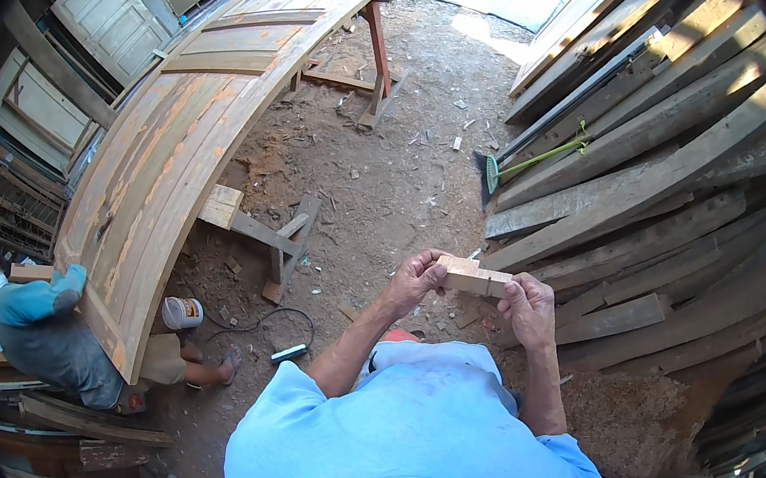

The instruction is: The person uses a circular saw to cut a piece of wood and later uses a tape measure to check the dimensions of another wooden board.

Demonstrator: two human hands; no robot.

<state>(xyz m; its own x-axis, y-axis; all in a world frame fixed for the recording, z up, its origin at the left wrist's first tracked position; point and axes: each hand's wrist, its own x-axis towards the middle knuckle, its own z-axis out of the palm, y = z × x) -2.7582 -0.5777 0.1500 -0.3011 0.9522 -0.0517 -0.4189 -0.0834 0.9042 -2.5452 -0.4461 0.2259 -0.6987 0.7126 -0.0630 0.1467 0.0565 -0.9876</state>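
Observation:
A short pale wood block [475, 282] is held up in front of my chest, between both hands. One end looks stepped, and a dark line crosses its side near the other end. My left hand [417, 279] grips the left end, with thumb and fingers pressed on it. The right end is pinched by my right hand [529, 309]. Below the block lies dirt floor strewn with wood chips. The finer details of the block are too small to make out.
A large wooden door panel [199, 114] rests on trestles [280, 244] to the left; a co-worker [47, 324] leans at its near end. A white bucket [182, 313] stands beneath it. Long timbers [633, 201] lean along the right, with a green-handled broom [529, 161] against them.

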